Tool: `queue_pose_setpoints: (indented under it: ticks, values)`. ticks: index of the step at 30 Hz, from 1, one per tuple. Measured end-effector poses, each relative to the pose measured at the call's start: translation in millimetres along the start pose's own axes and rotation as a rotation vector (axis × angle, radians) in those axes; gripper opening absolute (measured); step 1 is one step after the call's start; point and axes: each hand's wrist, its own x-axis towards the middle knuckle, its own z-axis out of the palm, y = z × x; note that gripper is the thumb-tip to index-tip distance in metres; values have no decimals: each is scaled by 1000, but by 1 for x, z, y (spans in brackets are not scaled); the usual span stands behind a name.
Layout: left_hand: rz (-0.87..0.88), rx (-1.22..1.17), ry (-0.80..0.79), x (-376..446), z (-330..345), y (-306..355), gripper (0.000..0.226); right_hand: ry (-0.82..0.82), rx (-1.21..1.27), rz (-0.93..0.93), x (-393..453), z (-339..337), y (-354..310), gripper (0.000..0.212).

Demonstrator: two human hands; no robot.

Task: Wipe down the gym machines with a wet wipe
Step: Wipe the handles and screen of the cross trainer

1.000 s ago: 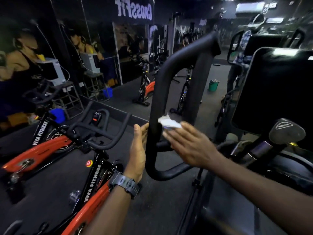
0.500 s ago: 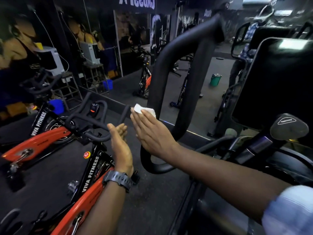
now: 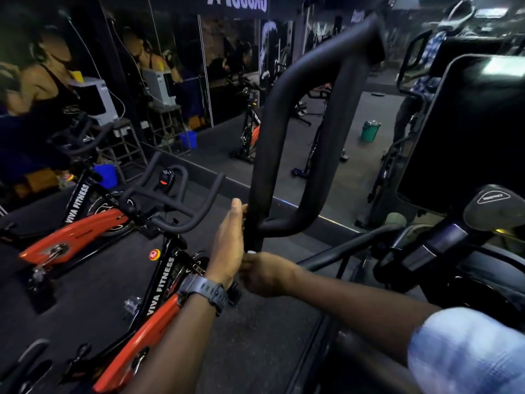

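A black looped handlebar of a gym machine rises in front of me. My left hand, with a grey watch on the wrist, lies flat with straight fingers against the left side of the bar's lower end. My right hand is curled just below that end. It holds a white wet wipe, and only a small white tip of it shows above the fingers.
An orange and black spin bike marked VIVA FITNESS stands close on the left, its handlebars near my left hand. The machine's black console panel and a knob are at right. A mirror wall lies ahead, reflecting a green bucket.
My right hand has slid the wipe down the left side of the handlebar to its lower end and curled around it. My left hand has moved in against the bar.
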Motion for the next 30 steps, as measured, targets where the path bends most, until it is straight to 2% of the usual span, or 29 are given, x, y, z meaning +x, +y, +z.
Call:
queue_pose_setpoints:
  ticks: [2,4,7,9,14,17,19,20,21,23,26,28,30]
  values:
    - [-3,-39,-20,-2,0,-1,84,251,193,120,-9,9,15,20]
    - [10,-83,-42,-5,0,-1,82,384,279,313,-18,17,12,32]
    - [13,-95,-26,-4,-2,-5,83,356,343,498,-29,28,-22,60]
    - [25,-68,-6,-5,-2,-9,76,301,514,679,-24,37,-59,72]
    - [24,-18,-19,-7,-4,-19,73,611,1159,1258,34,16,-129,74]
    - [32,3,-39,-9,-2,-19,65,799,1496,1545,44,-13,-92,72]
    - [43,-19,-33,-12,1,-21,59,982,1752,1536,40,-24,-59,65]
    - [53,-15,-16,-13,2,-25,59,1033,1801,1505,37,-23,-53,63]
    - [65,-6,7,-15,3,-30,60,995,1793,1468,32,-20,-56,64]
    - [96,28,56,-18,3,-42,61,749,1677,1377,17,-3,-80,71]
    - [142,106,106,-22,3,-57,67,369,1220,1154,-26,47,-120,72]
    - [155,124,134,-24,6,-60,68,304,1087,1123,-51,71,-118,71]
    - [166,135,162,-25,8,-62,70,313,1100,1252,-58,76,-115,74]
